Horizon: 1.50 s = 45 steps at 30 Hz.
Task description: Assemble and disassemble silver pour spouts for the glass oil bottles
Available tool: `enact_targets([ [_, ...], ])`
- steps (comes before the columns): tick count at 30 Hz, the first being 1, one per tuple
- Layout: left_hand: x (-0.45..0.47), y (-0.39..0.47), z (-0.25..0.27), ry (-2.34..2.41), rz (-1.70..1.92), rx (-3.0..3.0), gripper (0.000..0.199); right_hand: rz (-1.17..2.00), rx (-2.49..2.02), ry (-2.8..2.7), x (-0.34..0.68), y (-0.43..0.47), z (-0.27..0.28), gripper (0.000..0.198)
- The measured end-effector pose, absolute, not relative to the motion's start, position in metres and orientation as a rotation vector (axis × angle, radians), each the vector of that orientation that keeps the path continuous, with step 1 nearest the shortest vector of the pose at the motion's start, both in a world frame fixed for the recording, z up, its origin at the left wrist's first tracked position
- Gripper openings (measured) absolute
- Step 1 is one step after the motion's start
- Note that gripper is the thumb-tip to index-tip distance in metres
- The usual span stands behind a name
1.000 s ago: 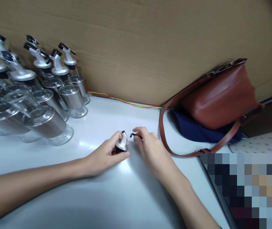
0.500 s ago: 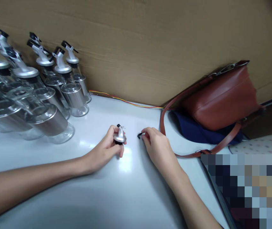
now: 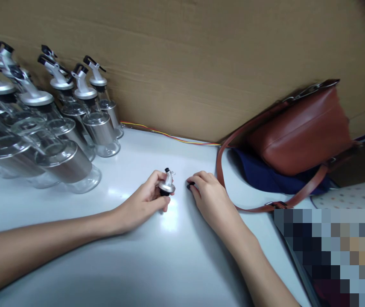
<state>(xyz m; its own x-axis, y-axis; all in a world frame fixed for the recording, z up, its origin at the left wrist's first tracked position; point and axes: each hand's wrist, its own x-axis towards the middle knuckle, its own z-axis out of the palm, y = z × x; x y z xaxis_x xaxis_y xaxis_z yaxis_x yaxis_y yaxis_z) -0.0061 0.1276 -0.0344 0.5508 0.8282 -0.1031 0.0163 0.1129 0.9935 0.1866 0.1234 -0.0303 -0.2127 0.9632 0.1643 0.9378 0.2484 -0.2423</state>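
Note:
A silver pourer spout [image 3: 167,186] with a black stopper base is gripped upright between the thumb and fingers of my left hand [image 3: 148,200]. Its tip is black, and no lever cap sits on it like those on the bottles. To its right, my right hand [image 3: 212,194] pinches a small black lever cap [image 3: 190,185], mostly covered by the fingertips. A gap of white table separates the two hands. At the left stands a group of glass bottles with metal bands, among them a bottle without a spout [image 3: 65,162] at the front.
Behind the white table [image 3: 105,264] rises a cardboard wall [image 3: 176,64], with red and yellow wires [image 3: 169,135] along its foot. A brown leather bag [image 3: 304,132] rests on dark blue cloth [image 3: 249,170] at the right, its strap [image 3: 220,166] looping near my right hand.
My left hand has moved slightly right with the pourer spout. The black lever cap has turned in my right fingers, so less of it shows.

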Motion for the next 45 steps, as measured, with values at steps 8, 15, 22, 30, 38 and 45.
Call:
enact_targets([
  [8,-0.007,0.128,-0.032,0.779,0.668,1.378,0.021,0.105,-1.847,-2.203,0.184,0.123,-0.023,0.021],
  [15,-0.010,0.127,-0.032,0.734,0.645,1.440,0.023,0.208,-1.862,-2.288,0.181,0.122,-0.019,0.025],
  [22,-0.012,0.127,-0.029,0.705,0.617,1.363,0.022,0.102,-1.707,-2.232,0.179,0.116,-0.016,0.026],
  [30,-0.012,0.127,-0.031,0.760,0.598,1.505,0.027,0.394,-1.071,-2.115,0.167,0.102,0.007,0.012],
  [38,-0.011,0.129,-0.027,0.829,0.784,1.386,0.028,0.489,-1.339,-2.141,0.167,0.102,0.005,0.012],
  [45,-0.010,0.126,-0.028,0.723,0.729,1.233,0.030,0.450,-1.409,-2.281,0.165,0.104,0.003,0.019],
])
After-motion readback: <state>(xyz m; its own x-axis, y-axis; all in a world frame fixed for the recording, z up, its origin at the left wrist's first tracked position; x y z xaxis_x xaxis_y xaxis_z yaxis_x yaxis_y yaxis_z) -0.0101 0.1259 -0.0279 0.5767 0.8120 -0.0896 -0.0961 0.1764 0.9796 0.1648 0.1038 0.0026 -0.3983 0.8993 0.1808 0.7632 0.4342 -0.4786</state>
